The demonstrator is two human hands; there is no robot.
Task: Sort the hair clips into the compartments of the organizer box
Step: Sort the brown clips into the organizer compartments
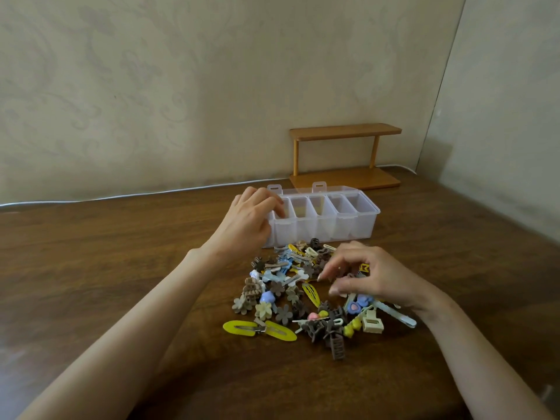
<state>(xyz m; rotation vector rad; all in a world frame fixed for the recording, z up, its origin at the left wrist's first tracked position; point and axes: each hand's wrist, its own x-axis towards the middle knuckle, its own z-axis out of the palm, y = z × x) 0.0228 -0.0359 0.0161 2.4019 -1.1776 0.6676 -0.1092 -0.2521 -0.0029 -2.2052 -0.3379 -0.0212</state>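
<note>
Clips [277,287] are heaped unsorted, compartments [303,207] seemingly empty; box [348,228] rim is gripped by left fingers [272,204], right fingers [336,265] curled, hold unclear.

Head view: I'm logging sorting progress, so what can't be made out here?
Head view only.
- leftmost compartment of the box: covered by the left hand.
- right hand grip: too small to tell whether it pinches a clip.
- pile of clips: partly hidden beneath the right hand.
</note>
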